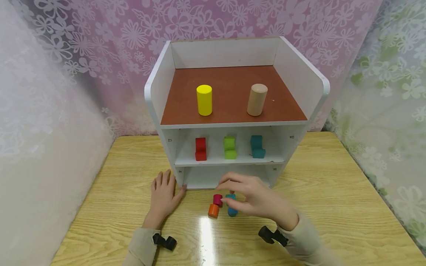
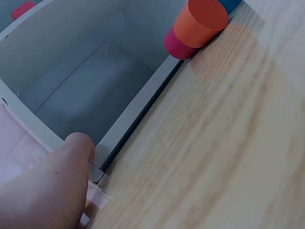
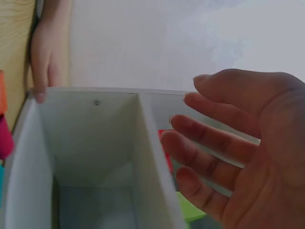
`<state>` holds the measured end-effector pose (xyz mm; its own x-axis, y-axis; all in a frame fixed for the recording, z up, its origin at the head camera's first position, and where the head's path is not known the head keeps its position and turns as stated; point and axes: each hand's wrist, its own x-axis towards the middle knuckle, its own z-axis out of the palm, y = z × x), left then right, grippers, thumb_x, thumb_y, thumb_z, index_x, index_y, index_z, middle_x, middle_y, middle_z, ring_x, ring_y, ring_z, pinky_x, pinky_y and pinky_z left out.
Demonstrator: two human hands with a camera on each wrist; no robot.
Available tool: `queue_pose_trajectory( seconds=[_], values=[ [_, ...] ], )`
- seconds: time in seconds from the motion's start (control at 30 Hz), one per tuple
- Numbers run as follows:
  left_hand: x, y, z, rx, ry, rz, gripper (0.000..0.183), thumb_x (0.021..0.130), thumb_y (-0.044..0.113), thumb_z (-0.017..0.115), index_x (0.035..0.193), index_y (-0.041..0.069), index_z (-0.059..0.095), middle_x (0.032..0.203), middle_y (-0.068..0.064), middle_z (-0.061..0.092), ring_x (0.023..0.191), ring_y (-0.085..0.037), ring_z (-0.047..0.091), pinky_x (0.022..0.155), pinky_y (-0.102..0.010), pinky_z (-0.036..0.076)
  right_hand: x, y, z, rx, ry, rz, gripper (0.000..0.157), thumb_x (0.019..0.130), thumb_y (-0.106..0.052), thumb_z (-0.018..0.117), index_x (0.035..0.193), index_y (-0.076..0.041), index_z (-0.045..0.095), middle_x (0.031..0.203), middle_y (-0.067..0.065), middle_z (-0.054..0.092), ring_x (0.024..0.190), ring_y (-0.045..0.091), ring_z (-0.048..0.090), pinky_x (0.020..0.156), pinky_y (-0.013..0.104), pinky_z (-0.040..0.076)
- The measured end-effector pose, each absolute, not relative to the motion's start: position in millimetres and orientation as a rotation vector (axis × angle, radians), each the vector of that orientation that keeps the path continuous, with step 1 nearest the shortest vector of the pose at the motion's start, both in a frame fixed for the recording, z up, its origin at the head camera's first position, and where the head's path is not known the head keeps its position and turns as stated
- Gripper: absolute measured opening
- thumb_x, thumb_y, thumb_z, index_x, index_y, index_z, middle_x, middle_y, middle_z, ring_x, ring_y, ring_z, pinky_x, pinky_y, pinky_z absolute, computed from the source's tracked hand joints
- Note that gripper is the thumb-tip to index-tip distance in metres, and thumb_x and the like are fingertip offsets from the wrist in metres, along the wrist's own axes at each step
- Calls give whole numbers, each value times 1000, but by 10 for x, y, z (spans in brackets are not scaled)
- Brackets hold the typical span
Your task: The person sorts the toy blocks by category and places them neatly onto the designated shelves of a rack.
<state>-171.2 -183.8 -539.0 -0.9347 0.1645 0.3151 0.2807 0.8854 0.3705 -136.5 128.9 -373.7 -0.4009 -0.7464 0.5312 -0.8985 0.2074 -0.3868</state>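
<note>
My left hand (image 1: 163,197) lies with straight fingers on the table at the shelf's lower left corner. Its thumb touches the front edge of the white shelf unit (image 2: 138,107). Over the tabletop in front of the unit hovers my right hand (image 1: 254,195), fingers loosely bent and nothing held, as the right wrist view confirms. Close to its fingertips stand a magenta cylinder (image 1: 217,200) and an orange cylinder (image 1: 213,211), one against the other. A blue block (image 1: 232,212) is partly covered by the right fingers, so its full shape cannot be made out.
On the middle shelf stand a red block (image 1: 200,149), a green block (image 1: 230,147) and a teal block (image 1: 257,147). The brown top bears a yellow cylinder (image 1: 204,100) and a plain wooden cylinder (image 1: 257,99). Flowered curtains (image 1: 133,37) surround the wooden table (image 1: 332,207).
</note>
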Motion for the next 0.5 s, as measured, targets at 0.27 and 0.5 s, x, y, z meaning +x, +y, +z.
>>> queue_pose_trajectory(
  seconds=[0.27,0.5],
  values=[
    [-1723,-1839,-5394,-343,-2763,-596,60,95,51,53,134,6,54,148,-22,39,137,-50,27,109,-64,20,-1433,1113,-4095,1733,-2239,822,30,86,-7,74,115,-14,69,115,-1,64,103,10,61,90,24,50],
    [-1719,-1847,-5403,-339,-2759,-578,61,95,50,54,137,6,52,148,-21,40,137,-49,28,108,-64,21,-1425,1004,-4341,1752,-2470,641,36,80,-9,78,115,-17,70,116,-7,60,104,12,55,95,31,48]
  ],
)
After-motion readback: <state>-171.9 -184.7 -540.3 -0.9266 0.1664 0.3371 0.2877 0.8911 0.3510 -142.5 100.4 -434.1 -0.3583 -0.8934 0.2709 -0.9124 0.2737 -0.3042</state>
